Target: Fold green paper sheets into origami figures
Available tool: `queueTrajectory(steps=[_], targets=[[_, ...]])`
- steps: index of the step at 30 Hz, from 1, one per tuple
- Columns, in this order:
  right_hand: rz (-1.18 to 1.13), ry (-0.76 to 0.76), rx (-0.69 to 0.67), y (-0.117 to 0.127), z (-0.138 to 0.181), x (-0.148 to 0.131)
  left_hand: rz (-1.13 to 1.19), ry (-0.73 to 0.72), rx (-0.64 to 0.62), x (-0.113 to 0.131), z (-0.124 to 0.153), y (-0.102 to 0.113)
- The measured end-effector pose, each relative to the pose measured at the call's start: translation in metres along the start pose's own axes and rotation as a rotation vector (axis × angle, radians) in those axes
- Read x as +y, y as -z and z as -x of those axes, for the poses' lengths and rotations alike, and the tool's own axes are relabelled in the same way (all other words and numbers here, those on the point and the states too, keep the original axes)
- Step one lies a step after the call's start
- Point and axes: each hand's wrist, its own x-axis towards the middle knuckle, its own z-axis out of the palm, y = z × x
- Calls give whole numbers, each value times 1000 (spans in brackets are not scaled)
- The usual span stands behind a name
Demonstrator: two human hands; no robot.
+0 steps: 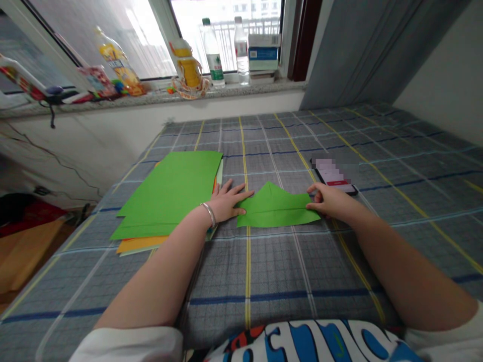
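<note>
Paper (277, 208) fold pressed mid-bed: left hand (226, 203) and right hand (328, 201) lie open on its ends; crease probably wants smoothing

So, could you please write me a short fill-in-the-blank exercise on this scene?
1. The left hand and the right hand rest on a folded sheet coloured ____.
2. The paper stack lies on the checked cloth beside the ____ hand.
3. The phone lies just beyond the ____ hand.
4. The bracelet sits on the ____ wrist.
Missing words: green; left; right; left.
</note>
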Motion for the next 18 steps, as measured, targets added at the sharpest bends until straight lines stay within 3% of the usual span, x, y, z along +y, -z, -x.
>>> queueTrajectory(steps=[14,18], targets=[[-161,-18,-117,7,0,9,60,-52,-73,-12,0,4],[-189,-58,-89,6,-1,7,86,-108,-79,-16,0,5]])
